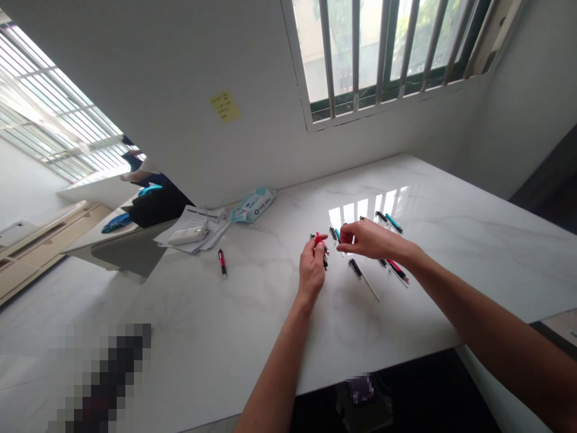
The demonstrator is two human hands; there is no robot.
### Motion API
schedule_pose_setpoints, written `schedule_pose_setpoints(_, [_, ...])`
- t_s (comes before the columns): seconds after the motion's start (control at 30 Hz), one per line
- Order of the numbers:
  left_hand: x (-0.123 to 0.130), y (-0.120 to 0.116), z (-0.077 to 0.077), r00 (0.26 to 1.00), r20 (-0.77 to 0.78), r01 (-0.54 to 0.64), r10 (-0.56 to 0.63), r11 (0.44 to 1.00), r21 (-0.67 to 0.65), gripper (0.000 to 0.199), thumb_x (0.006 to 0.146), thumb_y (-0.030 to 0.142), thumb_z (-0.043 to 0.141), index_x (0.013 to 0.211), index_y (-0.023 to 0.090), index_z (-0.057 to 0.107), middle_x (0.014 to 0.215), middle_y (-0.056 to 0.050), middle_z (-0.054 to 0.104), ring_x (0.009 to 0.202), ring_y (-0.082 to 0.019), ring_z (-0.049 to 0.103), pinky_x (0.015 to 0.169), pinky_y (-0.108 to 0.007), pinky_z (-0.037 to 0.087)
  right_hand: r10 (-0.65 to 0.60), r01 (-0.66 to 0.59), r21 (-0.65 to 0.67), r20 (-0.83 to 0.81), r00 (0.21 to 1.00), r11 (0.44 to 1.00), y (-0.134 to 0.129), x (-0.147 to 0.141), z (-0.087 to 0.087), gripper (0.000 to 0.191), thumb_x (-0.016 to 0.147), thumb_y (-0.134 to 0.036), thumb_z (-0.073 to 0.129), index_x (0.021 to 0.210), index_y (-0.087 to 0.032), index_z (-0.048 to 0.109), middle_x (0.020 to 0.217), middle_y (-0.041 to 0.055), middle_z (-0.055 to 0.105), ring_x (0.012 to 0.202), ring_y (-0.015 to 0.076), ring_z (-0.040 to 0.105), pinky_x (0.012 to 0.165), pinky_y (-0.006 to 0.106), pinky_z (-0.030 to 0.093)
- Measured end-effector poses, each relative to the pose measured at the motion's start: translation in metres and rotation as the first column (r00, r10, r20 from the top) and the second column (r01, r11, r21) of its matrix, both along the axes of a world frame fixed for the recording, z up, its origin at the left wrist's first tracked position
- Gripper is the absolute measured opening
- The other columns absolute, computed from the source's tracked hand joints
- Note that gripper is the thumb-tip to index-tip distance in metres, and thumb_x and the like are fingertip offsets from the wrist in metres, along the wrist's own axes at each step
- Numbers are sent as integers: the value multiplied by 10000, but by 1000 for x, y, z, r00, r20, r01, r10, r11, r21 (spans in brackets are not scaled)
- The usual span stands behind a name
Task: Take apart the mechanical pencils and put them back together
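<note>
My left hand (312,263) is closed around pen parts, with a red piece (320,238) at the fingertips and black ends showing below. To its right, my right hand (367,237) is curled with thumb and fingertips together. Whatever it may hold is too small to make out. Beneath and around the right hand lie several pen parts, including a teal barrel (393,223) at the back and a red and black pen (398,271) at the front. Nearer to me lies a black pen piece with a thin white refill (365,280).
A red and black pen (222,263) lies alone on the white marble-look table (252,313). Behind it are papers (193,218), a white device (189,233) and a wet wipes pack (253,205). A yellow note (225,106) sticks to the wall beside a barred window.
</note>
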State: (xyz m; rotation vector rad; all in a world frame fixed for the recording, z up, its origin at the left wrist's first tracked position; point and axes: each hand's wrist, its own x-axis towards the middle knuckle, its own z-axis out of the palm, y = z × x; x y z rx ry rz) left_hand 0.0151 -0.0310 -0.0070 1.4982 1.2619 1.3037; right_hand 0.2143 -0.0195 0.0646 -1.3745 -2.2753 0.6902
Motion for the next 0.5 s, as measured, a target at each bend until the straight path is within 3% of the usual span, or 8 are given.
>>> schedule_pose_setpoints(0.07, [0,-1,-2,996,91,0,-1,1000,10,332,983,360,581,1245,205,713,982,-51,697,882,-156,640,839,-273,516,28,-29,-40,-36,999,999,-1,-4,-4,276,902,-483,706,849,-214,671,850,41,745,683,167,625,617,283,400])
schedule_pose_setpoints(0.17, [1,-4,-1,981,196,-20,16,1000,23,380,931,372,682,1279,221,671,920,-31,695,794,-141,646,781,-269,534,35,-40,-76,-57,998,996,-2,-11,-11,341,843,-536,763,857,-214,653,845,50,737,694,181,632,612,285,407])
schedule_pose_setpoints(0.33, [1,-4,3,948,318,-13,19,1000,-21,411,842,417,800,1159,178,694,849,-37,737,712,-146,688,754,-306,585,61,-80,-111,-161,985,991,-3,-21,-22,247,820,-394,775,816,-220,599,786,15,724,702,180,650,611,272,422])
schedule_pose_setpoints(0.5, [-2,-3,1,857,488,-99,166,982,-159,338,805,355,851,1041,137,745,917,-62,771,772,-132,728,806,-285,606,-19,9,-49,-206,978,999,-1,-21,-25,84,807,-228,685,871,-214,634,785,11,722,689,165,642,617,267,444])
